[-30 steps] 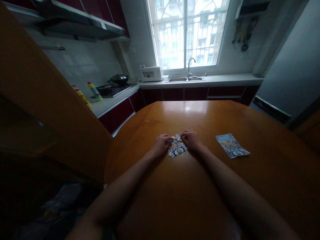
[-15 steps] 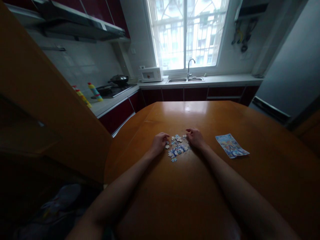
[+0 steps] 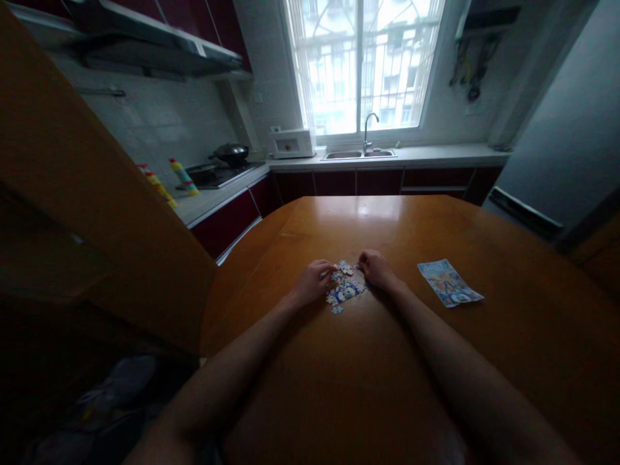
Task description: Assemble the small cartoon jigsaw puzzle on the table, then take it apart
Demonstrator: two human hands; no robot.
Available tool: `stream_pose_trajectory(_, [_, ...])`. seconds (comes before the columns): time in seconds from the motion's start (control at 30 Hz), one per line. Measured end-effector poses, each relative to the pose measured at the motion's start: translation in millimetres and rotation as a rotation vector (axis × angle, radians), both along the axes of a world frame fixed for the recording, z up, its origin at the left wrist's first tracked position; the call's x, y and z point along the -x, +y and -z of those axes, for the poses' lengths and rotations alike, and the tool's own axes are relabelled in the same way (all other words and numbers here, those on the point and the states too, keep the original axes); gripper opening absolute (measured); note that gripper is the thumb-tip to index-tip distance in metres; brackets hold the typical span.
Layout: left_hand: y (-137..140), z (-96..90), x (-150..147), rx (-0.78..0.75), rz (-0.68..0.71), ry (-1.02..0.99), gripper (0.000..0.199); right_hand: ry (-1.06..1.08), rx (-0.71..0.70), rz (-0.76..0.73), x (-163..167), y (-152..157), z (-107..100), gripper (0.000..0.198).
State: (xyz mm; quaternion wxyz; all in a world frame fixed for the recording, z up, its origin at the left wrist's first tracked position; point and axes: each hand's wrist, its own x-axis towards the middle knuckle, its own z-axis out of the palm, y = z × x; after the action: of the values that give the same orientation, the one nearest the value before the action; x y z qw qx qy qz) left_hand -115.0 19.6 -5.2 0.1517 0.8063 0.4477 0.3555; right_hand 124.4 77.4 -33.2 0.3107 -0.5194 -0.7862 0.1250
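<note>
A partly joined jigsaw puzzle (image 3: 347, 292) with a blue and white picture lies on the wooden table between my hands. Loose puzzle pieces (image 3: 343, 266) are clustered just beyond it, and one stray piece (image 3: 337, 310) rests on its near side. My left hand (image 3: 316, 281) reaches over the cluster's left edge, its index finger and thumb apart; pieces beneath it are hidden. On the right, my right hand (image 3: 376, 268) has its fingertips pinched together at a small puzzle piece (image 3: 358, 265) by the cluster's edge.
A creased picture sheet (image 3: 450, 283) lies on the table (image 3: 310, 374) to the right. Past the far edge are a counter with a sink (image 3: 343, 155), a microwave (image 3: 292, 144) and a stove with a wok (image 3: 231, 154). A wooden panel (image 3: 97, 161) stands close on the left.
My left hand has moved right, over the pieces at the cluster's left edge, with its fingers reaching out. My right hand has shifted slightly, its fingertips now lower at a piece.
</note>
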Motion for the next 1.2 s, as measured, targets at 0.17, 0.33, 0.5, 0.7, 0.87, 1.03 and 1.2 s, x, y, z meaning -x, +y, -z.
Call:
stream_pose_trajectory(0.17, [7, 0.7, 8, 0.027, -0.21, -0.02, 0.023, 0.013, -0.01, -0.038, -4, 1, -5, 0.016])
stream_pose_trajectory(0.33, [8, 0.6, 12, 0.056, -0.292, 0.005, 0.023, -0.047, 0.032, -0.049, -4, -5, -9, 0.016])
stream_pose_trajectory(0.5, [8, 0.3, 10, 0.055, -0.255, 0.076, 0.027, -0.122, 0.09, -0.017, -2, -6, -11, 0.01])
stream_pose_trajectory(0.7, [0, 0.1, 1, 0.037, 0.053, 0.262, 0.035, -0.132, 0.107, -0.022, 1, -9, -12, 0.01])
stream_pose_trajectory(0.87, [-2, -1.3, 1, 0.008, 0.062, 0.425, 0.035, -0.072, 0.081, -0.079, 0, -11, -11, 0.018])
stream_pose_trajectory(1.03, [2, -3.1, 6, -0.001, -0.057, 0.401, 0.029, -0.002, 0.033, -0.066, -1, -7, -7, 0.017])
stream_pose_trajectory(1.2, [9, 1.8, 11, 0.012, -0.133, 0.33, 0.014, 0.055, -0.062, -0.085, 0, -8, -10, 0.017])
